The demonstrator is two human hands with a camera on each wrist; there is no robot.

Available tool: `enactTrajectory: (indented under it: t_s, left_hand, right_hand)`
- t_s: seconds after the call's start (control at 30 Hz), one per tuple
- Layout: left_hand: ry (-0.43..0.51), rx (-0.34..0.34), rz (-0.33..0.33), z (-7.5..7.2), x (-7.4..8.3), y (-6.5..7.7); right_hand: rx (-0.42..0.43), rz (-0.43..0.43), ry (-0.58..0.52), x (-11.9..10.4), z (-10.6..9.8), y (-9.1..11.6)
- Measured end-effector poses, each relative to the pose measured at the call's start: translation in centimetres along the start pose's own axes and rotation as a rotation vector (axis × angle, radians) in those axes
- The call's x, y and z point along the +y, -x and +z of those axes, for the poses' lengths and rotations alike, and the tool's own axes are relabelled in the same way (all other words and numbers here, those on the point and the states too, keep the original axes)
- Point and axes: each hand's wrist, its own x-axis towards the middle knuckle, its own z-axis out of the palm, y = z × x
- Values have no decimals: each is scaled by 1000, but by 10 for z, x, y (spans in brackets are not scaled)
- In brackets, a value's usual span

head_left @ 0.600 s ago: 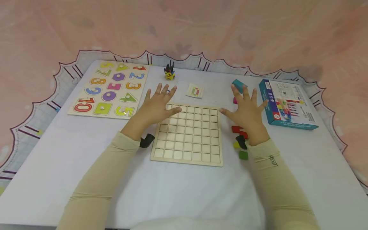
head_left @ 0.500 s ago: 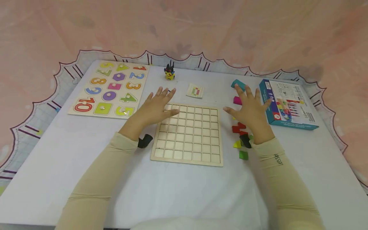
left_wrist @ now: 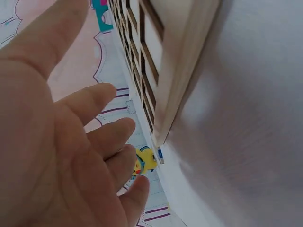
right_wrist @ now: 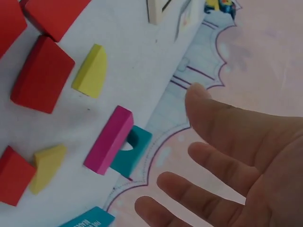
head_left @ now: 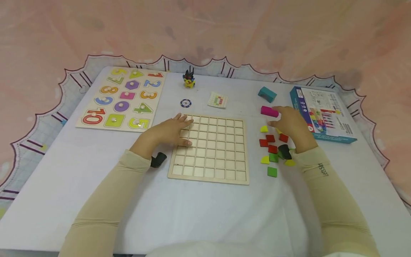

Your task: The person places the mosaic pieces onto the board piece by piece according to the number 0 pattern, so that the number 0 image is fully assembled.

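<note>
In the head view my left hand (head_left: 168, 132) hovers over the left side of a wooden grid board (head_left: 208, 181), fingers spread and holding nothing. The left wrist view shows its palm beside the board's edge (left_wrist: 182, 66). My right hand (head_left: 290, 125) is above the right side of the table, close to a magenta block (head_left: 269, 111). Its thumb and fingers are apart with nothing between them in the right wrist view. Red squares (head_left: 270, 138), green squares (head_left: 272, 172) and yellow rounded pieces (head_left: 264, 159) lie below it. A teal arch block (head_left: 267, 94) lies behind the magenta one.
A number-and-shape puzzle board (head_left: 120, 100) lies at the back left. Behind the grid board are a small yellow-and-black figure (head_left: 189, 79), a poker chip (head_left: 185, 103) and a pattern card (head_left: 218, 100). A teal box (head_left: 324, 114) lies at the right, near the curtain.
My right hand has moved right and drawn its fingers closer together, uncovering coloured pieces. The left hand has come lower and slightly nearer over the board, uncovering the chip.
</note>
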Motion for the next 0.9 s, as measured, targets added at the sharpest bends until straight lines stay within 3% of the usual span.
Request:
enactTrajectory:
  t_s: [0.2,0.5,0.9]
  left_hand:
    - [44,-39,-13,6,-1,2]
    - [25,-14,15,7,1,4]
    - [54,-37,-6,7,4,2]
  right_hand:
    - [-97,35,-27,0,7,-9]
    - [-169,38,-48,3,21,-24]
    - [-155,-97,6,10,32,-37]
